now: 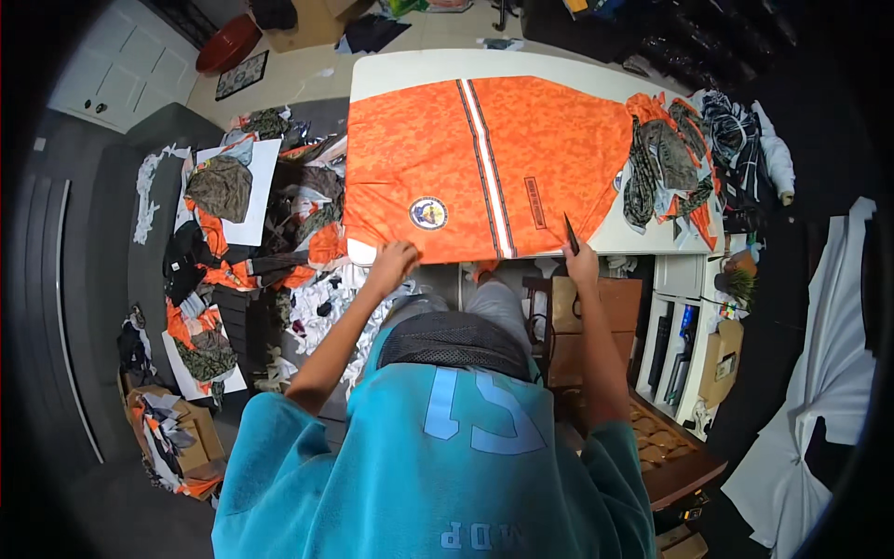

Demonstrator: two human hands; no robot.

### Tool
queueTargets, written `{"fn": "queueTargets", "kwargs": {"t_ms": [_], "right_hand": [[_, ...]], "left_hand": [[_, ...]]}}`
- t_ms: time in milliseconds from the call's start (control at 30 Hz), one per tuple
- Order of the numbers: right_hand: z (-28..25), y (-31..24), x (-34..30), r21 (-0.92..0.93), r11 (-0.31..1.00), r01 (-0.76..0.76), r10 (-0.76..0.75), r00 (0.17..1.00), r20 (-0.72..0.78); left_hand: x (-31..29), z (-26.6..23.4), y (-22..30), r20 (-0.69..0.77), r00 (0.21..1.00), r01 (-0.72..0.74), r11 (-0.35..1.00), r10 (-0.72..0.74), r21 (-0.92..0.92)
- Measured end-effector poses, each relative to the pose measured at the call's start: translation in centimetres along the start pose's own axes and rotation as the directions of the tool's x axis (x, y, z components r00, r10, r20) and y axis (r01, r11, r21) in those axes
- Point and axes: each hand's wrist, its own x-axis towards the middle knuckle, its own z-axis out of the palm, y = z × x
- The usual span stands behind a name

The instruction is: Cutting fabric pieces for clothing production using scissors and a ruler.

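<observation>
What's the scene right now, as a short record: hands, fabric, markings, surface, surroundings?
Left hand: the left hand touches the near edge of the fabric, toward its left corner
Right hand: the right hand holds a dark pointed tool, exact kind unclear
Fabric: orange camouflage fabric, spread mostly flat
Markings: white stripe running from far edge to near edge; round emblem left of it; rectangular strip right of it
Surface: white table
Surroundings: camouflage garment pile at the table's right end
</observation>
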Motion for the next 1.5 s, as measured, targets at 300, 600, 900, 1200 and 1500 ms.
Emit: {"fn": "queueTargets", "kwargs": {"t_ms": [300, 600, 900, 1200, 1500], "right_hand": [[-0.2, -0.4, 1.4, 0.138, 0.990, -0.015, 0.027, 0.996, -0.086], [-3.6, -3.8, 14.4, 0.093, 0.995, -0.040, 0.042, 0.999, -0.012], [-6.4, 1.7, 39.9, -0.070, 0.967, 0.246, -0.252, 0.964, -0.083], [-6.8, 1.7, 45.8, -0.236, 0.967, 0.099, -0.094, 0.995, 0.030], [-6.5, 2.3, 46.6, -0.005, 1.000, 0.026, -0.027, 0.981, -0.190]], "left_hand": [[3.1, -3.2, -2.1, 0.100, 0.991, 0.117, 0.908, -0.084, -0.401], [17.1, -8.5, -18.8, -0.226, 0.882, 0.270, 0.836, -0.414, -0.478], [26.5, -7.3, -26.2, 0.287, 0.807, 0.481, 0.292, -0.516, -0.827], [29.2, -9.4, -30.2, 0.129, 0.860, 0.489, 0.728, -0.493, -0.480], [41.1, -7.7, -27.9, -0.367, 0.875, 0.426, 0.862, -0.315, 0.276]]}}
